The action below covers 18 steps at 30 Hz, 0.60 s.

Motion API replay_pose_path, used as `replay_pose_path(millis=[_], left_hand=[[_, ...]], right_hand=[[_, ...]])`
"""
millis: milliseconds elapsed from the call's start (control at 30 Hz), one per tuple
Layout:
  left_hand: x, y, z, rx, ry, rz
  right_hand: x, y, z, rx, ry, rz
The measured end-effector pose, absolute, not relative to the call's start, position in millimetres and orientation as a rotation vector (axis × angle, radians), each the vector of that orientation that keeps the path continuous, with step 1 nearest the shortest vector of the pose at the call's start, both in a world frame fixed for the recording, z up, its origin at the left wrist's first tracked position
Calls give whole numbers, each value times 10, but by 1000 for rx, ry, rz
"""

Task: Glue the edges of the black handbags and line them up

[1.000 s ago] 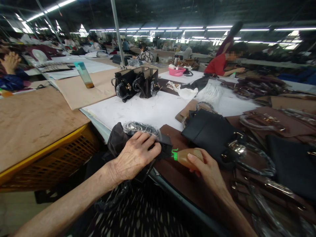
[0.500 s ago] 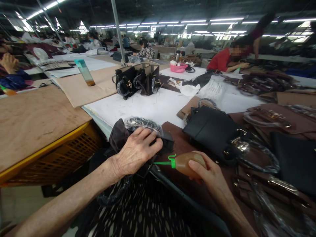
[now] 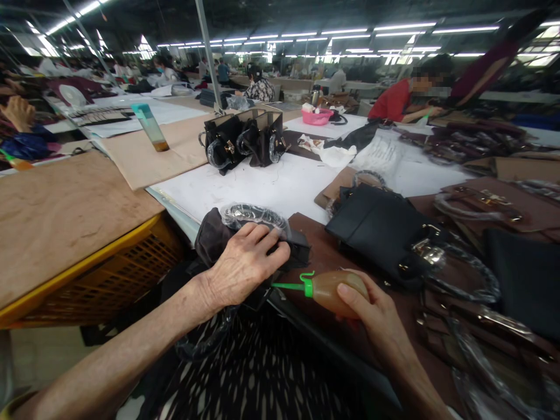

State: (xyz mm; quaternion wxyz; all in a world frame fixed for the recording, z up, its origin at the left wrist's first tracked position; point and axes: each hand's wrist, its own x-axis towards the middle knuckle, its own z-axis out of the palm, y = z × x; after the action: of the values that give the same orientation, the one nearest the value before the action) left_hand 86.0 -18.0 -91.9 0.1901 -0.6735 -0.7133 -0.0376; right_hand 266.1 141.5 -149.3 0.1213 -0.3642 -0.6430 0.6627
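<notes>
Left hand (image 3: 245,265) clamped on your black bag (image 3: 213,236), right hand (image 3: 377,303) round the bottle (image 3: 330,291); squeeze easy, nozzle (image 3: 289,286) steady.

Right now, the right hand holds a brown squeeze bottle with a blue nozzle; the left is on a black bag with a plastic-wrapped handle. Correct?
Not quite: the head view shows the bottle in the right hand has a green nozzle. The rest stands.

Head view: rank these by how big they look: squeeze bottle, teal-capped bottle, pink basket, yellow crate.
1. Yellow crate
2. Squeeze bottle, in the right hand
3. Teal-capped bottle
4. Pink basket
The last two stand farther off, so true sizes may differ.
</notes>
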Motion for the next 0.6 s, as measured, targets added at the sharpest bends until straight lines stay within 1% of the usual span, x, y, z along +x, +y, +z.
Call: replay_pose_path(millis=[433,600], left_hand=[[838,-164,-944,-1888,-1987,-93],[831,-165,-923,-1889,-1986,-91]], right_hand=[[2700,1341,-1420,-1109,-1870,1956],[2747,1412,-1482,-1183,-1869,1852]])
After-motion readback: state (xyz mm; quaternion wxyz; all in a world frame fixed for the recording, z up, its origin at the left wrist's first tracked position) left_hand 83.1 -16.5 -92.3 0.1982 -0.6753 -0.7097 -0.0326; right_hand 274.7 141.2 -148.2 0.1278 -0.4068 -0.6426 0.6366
